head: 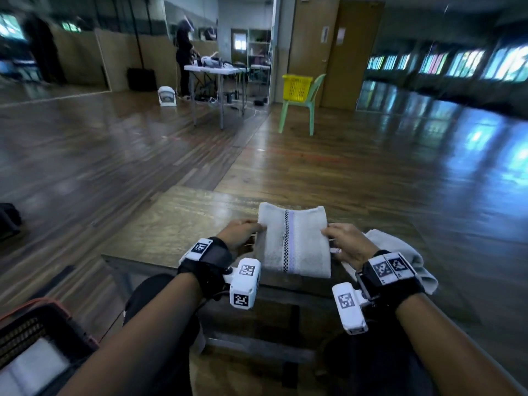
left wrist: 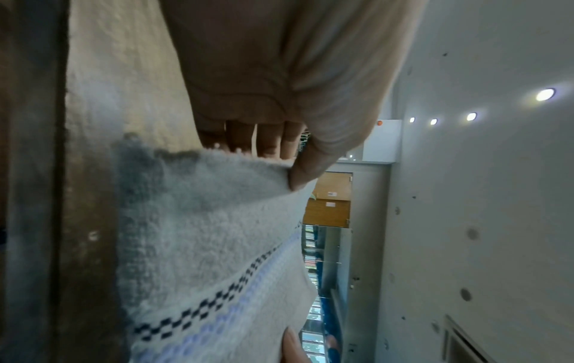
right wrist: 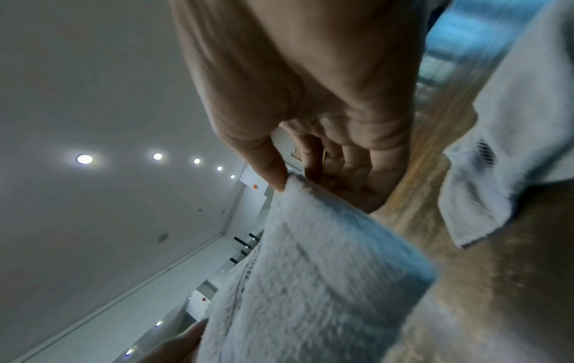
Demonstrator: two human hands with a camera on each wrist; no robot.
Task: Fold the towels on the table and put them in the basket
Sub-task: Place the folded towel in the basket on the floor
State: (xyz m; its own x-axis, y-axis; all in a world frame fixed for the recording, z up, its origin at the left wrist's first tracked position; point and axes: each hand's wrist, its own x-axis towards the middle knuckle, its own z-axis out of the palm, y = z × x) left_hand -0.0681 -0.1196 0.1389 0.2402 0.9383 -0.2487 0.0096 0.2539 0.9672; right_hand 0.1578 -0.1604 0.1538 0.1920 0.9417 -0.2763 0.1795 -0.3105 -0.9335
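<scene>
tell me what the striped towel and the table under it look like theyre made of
Striped towel: looks like looped terry cloth, likely cotton; fuzzy matte pile, woven checkered band. Table: seems to be wood, worn and dull; grain streaks and scuffed patches show.

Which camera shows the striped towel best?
The head view: the whole striped towel shows, held at its side edges by both hands. The left wrist view shows its stripe and a pinched edge close up; the right wrist view shows a blurred part.

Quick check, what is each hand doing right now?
Left hand: pinching the left edge of the striped towel.
Right hand: pinching the same towel's right edge.
</scene>
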